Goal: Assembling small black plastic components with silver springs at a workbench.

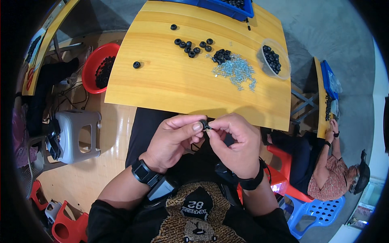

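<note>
Just off the near edge of the table, my left hand [168, 141] pinches a small round black part [203, 122] between thumb and fingertips. My right hand [240, 141] is closed at the same part, its thumb and index finger pressed together against the side; what they grip there is too small to make out. On the wooden table [162, 81] ahead lie several loose round black parts [188, 47]. A pile of small clear pieces [239, 72] spreads to their right, with a cluster of smaller black pieces [221, 56] at its upper left.
A clear plastic bowl [287, 67] of black parts stands at the table's right edge. Along the far edge is a blue tray [206, 5]. A red basin [90, 77] and grey stool [81, 137] are left. Another person [328, 174] works at a table on the right.
</note>
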The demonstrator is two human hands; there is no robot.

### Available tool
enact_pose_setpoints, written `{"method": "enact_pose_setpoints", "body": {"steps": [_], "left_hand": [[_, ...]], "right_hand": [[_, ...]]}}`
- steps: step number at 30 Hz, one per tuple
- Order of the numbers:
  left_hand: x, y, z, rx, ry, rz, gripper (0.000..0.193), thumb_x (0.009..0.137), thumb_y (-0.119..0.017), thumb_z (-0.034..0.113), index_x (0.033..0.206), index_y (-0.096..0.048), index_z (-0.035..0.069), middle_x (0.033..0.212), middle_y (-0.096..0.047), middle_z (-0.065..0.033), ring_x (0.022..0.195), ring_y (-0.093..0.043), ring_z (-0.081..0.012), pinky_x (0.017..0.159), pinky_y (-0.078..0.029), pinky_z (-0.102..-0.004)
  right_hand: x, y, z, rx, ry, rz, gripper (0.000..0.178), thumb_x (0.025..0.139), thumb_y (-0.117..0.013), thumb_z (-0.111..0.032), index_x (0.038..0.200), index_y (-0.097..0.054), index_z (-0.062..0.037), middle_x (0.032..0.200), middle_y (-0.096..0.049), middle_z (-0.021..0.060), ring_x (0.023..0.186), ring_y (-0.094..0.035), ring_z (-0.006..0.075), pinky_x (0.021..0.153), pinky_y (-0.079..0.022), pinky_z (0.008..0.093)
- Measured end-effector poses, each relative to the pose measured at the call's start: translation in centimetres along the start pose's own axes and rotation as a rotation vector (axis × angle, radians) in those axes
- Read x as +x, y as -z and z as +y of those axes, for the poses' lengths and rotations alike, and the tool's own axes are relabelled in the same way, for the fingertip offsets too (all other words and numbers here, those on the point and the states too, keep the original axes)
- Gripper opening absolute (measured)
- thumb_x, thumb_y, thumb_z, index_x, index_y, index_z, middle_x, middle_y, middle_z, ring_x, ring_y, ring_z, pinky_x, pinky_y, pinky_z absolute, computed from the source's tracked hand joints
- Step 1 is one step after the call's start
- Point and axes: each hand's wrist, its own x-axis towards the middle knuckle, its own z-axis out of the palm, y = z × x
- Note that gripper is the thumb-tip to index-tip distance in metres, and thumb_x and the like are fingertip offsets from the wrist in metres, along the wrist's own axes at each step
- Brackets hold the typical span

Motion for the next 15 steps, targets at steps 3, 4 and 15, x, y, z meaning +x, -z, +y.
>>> {"method": "enact_pose_setpoints", "body": {"steps": [3,4,15], "left_hand": [[-0.33,-0.15,0.27,0.055,-0.050,-0.020,0.024,0.088,-0.063,0.007,0.110,-0.064,0.001,0.088,-0.066,-0.0049,0.076,-0.060,-0.0092,0.072,-0.051,-0.0233],[-0.36,-0.15,0.30,0.056,-0.049,-0.021,0.024,0.088,-0.063,0.007,0.110,-0.064,0.001,0.088,-0.066,-0.0049,0.076,-0.060,-0.0092,0.072,-0.051,-0.0233],[-0.17,-0.36,0.46,0.173,-0.155,-0.046,0.024,0.086,-0.064,0.003,0.110,-0.064,0.000,0.092,-0.067,-0.0060,0.076,-0.059,-0.0088,0.072,-0.050,-0.0235]], "right_hand": [[0.00,0.12,-0.17,-0.017,0.038,0.002,0.014,0.075,-0.066,0.007,0.086,-0.061,0.0000,0.074,-0.059,0.0083,0.059,-0.061,0.0132,0.053,-0.047,0.0236],[0.04,0.14,-0.20,-0.012,0.052,-0.001,0.014,0.075,-0.066,0.007,0.086,-0.061,0.0000,0.075,-0.059,0.0084,0.058,-0.061,0.0134,0.052,-0.048,0.0237],[0.20,0.30,-0.78,-0.066,0.056,-0.006,0.014,0.074,-0.066,0.006,0.085,-0.060,-0.0004,0.075,-0.059,0.0089,0.058,-0.061,0.0141,0.052,-0.049,0.0244]]}}
